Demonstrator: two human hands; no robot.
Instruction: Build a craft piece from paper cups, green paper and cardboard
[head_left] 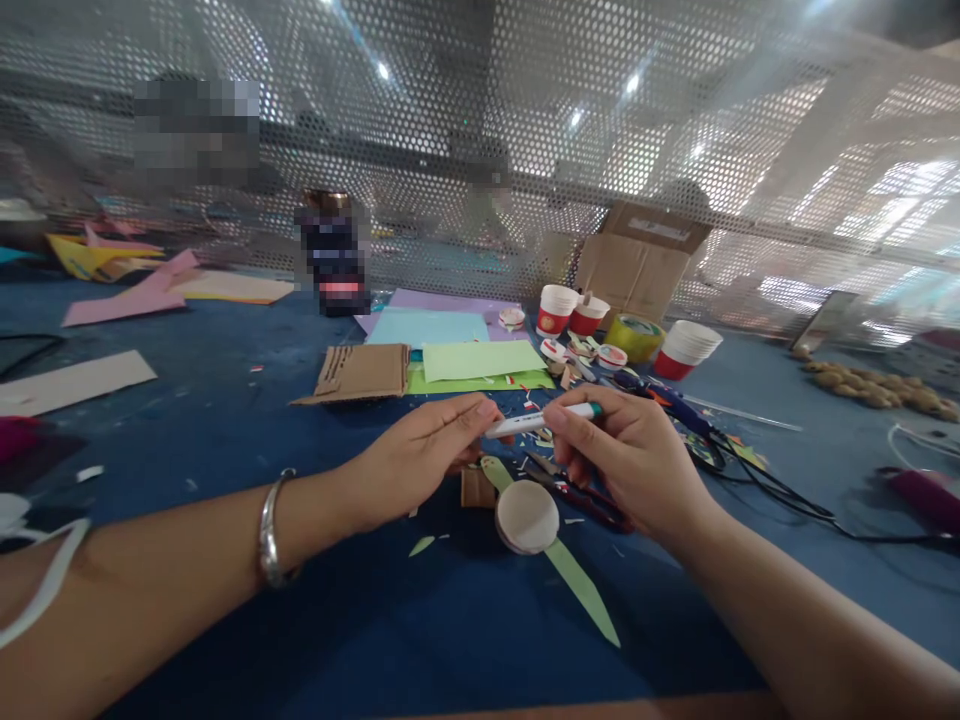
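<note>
A white marker with a green end (525,424) is held level between my two hands. My left hand (420,455) pinches its left end, and my right hand (626,445) grips it near the green end. Just below them a round, pale cup piece (527,517) rests on the blue table (360,610). Green paper strips (585,592) stick out from it on two sides. Beside it lies a small brown cardboard piece (478,488). Scissors (592,500) with dark red handles are partly hidden under my right hand.
Cardboard (364,371) and green paper (484,360) lie ahead. Paper cups (556,309), yellow tape (634,338) and a blue glue gun (667,400) with a black cable stand or lie to the right. Pink paper (139,290) is at the left, before a perforated metal screen (450,130).
</note>
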